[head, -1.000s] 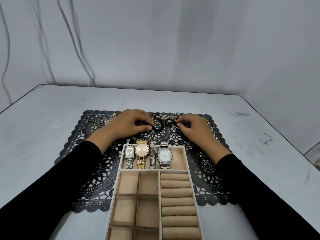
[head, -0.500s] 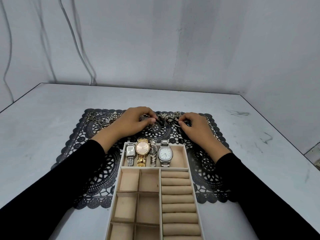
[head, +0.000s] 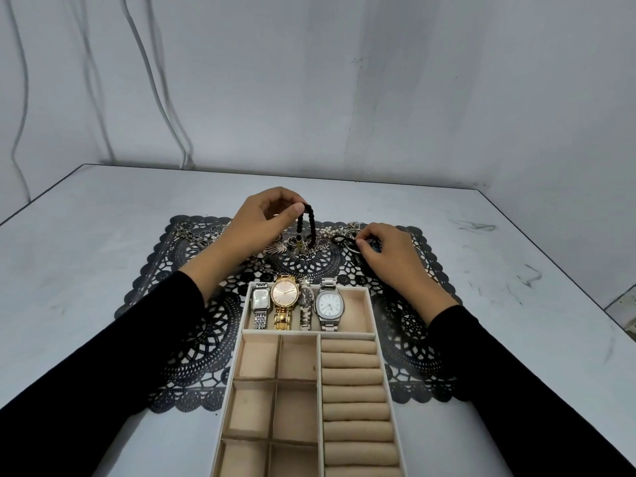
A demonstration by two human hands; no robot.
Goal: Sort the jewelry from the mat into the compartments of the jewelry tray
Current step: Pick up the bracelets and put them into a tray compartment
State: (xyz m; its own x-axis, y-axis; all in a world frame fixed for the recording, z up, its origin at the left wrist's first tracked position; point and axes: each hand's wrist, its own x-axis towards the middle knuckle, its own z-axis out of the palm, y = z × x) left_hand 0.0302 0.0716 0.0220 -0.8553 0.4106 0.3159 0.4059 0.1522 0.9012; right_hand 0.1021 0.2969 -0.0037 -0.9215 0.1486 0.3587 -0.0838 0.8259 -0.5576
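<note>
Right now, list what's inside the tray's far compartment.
Four watches side by side: square silver watch, gold watch, slim dark-dialled watch, white-dialled silver watch. The right end of the compartment is bare. What lies beneath them is covered.

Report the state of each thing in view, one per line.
left hand, pinches the black bracelet
black bracelet, hangs from that hand above the jewelry pile
right hand, pinches a dark piece on the mat
jewelry pile, unsorted on the mat
jewelry tray, other visible compartments and ring rolls empty
four watches, side by side in the tray's far compartment
</note>
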